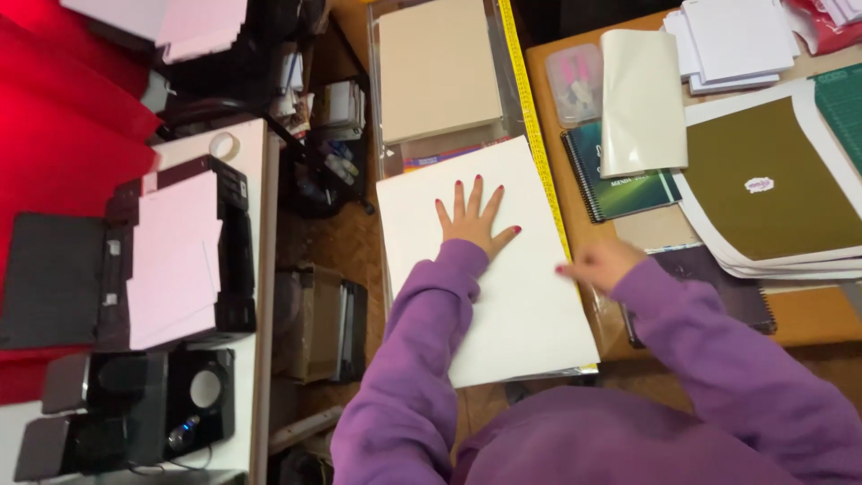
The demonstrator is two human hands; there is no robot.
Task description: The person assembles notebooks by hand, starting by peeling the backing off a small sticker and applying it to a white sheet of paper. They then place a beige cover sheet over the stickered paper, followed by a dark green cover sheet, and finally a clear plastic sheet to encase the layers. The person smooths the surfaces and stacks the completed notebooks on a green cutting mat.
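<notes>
1. Sheet stack: large white rectangular stack of paper sheets (489, 269), lying flat and slightly skewed on a clear plastic-covered surface, its near corner hanging past the edge toward the person.
2. Left hand (474, 218): purple sleeve, red-painted nails; fingers fully spread, palm pressed flat on the upper middle of the white stack; grasps nothing.
3. Right hand (600, 263): purple sleeve; loosely curled at the right edge of the white stack, fingertips touching or just at that edge. View is blurred, so whether it pinches a sheet cannot be told.
4. Yellow measuring tape strip (532, 126): runs along the right edge of the stack, from the far end of the surface down toward the right hand.
5. Beige rectangular board (437, 70): flat, just beyond the white stack.
6. Dark green spiral-bound notebook (620, 175): on the orange-brown table, right of the tape; a cream sheet of curled paper (641, 101) lies partly over it.
7. Small clear plastic box (575, 83): beside the curled sheet, with pinkish contents.
8. Olive-green card cover (763, 189): atop fanned white sheets, far right.
9. Black printer (229, 260): on the white side table at left, with pale pink paper sheets (175, 256) resting on it.
10. Black speakers (135, 409): near end of the same side table.
</notes>
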